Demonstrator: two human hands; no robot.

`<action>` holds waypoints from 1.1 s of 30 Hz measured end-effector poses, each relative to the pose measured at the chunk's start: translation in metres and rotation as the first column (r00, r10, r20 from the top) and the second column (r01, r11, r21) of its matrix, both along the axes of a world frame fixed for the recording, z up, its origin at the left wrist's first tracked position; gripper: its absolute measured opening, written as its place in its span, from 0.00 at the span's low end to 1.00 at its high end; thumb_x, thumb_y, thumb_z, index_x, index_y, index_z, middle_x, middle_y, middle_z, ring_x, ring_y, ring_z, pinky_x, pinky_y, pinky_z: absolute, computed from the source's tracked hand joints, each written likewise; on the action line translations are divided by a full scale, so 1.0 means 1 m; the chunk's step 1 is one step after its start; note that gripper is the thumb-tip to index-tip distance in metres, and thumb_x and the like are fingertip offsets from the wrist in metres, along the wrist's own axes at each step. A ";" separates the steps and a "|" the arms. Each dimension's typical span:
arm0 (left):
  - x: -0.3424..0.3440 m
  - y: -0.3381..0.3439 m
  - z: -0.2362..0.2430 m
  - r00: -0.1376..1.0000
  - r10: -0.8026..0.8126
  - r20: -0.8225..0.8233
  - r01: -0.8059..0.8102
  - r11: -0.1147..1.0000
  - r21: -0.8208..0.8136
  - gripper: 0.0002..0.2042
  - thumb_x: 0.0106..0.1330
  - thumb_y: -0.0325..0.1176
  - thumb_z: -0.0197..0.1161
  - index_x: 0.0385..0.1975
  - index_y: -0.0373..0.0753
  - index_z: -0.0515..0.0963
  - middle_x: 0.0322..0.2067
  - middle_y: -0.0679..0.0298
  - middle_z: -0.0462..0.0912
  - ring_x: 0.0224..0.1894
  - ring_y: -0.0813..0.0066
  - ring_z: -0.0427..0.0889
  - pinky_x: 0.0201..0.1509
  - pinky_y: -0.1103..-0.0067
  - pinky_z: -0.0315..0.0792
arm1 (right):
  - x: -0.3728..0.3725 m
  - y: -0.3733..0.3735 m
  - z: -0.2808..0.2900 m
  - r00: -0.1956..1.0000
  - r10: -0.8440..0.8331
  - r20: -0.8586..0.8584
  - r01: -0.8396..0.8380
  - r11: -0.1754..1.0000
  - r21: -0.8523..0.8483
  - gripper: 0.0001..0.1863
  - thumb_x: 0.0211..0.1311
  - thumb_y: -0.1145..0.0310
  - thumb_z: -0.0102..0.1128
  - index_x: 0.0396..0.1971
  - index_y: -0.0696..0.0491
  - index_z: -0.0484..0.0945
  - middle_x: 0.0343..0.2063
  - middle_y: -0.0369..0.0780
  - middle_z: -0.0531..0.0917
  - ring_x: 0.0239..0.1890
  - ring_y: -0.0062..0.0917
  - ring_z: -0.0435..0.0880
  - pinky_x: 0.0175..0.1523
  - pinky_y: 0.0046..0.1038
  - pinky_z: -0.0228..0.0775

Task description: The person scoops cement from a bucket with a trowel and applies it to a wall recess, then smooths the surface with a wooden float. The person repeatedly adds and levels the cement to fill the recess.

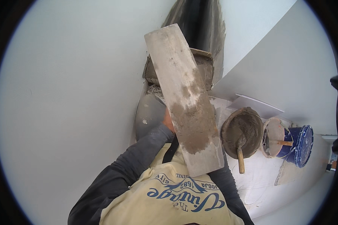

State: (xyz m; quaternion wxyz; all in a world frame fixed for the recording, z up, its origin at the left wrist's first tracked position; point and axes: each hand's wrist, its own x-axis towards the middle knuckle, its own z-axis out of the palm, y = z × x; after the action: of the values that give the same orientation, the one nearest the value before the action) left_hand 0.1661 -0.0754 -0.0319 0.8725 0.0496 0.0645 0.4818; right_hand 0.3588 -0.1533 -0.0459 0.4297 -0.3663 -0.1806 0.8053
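Observation:
A long pale board with grey mortar smeared over its lower half is tilted across the middle, above my lap. My left hand is at the board's left edge, fingers hidden behind it. My right hand is hidden beneath the board; only my dark sleeve shows below it. Behind the board sits a mortar-coated trough or box at the foot of a dark, smeared vertical channel.
To my right stand a mortar bucket with a wooden-handled trowel, a pale bucket with tools and a blue lidded bucket. A white panel leans behind them. White walls enclose both sides.

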 end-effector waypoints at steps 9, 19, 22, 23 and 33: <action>-0.061 0.173 -0.055 -0.445 0.311 -0.840 0.035 0.943 0.330 0.23 0.66 0.44 0.62 0.47 0.27 0.73 0.46 0.40 0.81 0.48 0.46 0.82 0.54 0.62 0.73 | 0.046 0.011 -0.025 0.513 -0.118 0.851 -0.098 0.976 0.194 0.19 0.65 0.69 0.62 0.50 0.66 0.78 0.35 0.42 0.84 0.32 0.23 0.83 0.37 0.28 0.77; -0.054 0.295 -0.094 -0.722 0.373 -0.582 0.279 0.928 0.248 0.23 0.63 0.42 0.63 0.49 0.29 0.69 0.46 0.37 0.80 0.50 0.38 0.80 0.55 0.56 0.73 | 0.006 0.055 -0.033 0.121 -0.309 0.943 -0.307 0.892 0.331 0.18 0.61 0.70 0.62 0.49 0.63 0.78 0.43 0.52 0.80 0.49 0.48 0.78 0.54 0.41 0.70; -0.065 0.303 -0.076 -0.756 0.389 -0.527 0.324 0.921 0.216 0.23 0.64 0.42 0.62 0.49 0.30 0.69 0.46 0.38 0.80 0.50 0.38 0.80 0.55 0.56 0.73 | 0.026 0.060 -0.019 0.175 -0.248 0.953 -0.342 0.892 0.295 0.17 0.62 0.71 0.62 0.49 0.63 0.78 0.41 0.51 0.81 0.45 0.45 0.81 0.50 0.39 0.72; -0.068 0.302 -0.066 -0.767 0.387 -0.511 0.337 0.922 0.192 0.22 0.65 0.42 0.62 0.49 0.30 0.69 0.46 0.38 0.80 0.50 0.39 0.80 0.55 0.56 0.73 | 0.034 0.062 -0.014 0.213 -0.236 0.948 -0.333 0.895 0.298 0.17 0.62 0.71 0.62 0.49 0.62 0.78 0.40 0.50 0.82 0.43 0.44 0.82 0.49 0.38 0.73; -0.084 0.265 0.001 -0.783 0.493 -0.378 0.430 0.869 0.244 0.23 0.64 0.45 0.63 0.46 0.28 0.74 0.39 0.40 0.83 0.46 0.40 0.82 0.54 0.57 0.73 | 0.100 -0.015 0.083 0.338 -0.411 0.847 -0.039 0.893 0.449 0.16 0.66 0.73 0.60 0.52 0.63 0.78 0.38 0.43 0.83 0.39 0.26 0.84 0.47 0.26 0.76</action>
State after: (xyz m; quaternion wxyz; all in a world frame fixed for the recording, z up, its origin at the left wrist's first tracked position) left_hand 0.0818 0.1897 -0.0311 0.0840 0.6736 0.7212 0.1381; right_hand 0.4583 -0.1684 0.0370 0.4068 -0.6797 -0.5030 0.3457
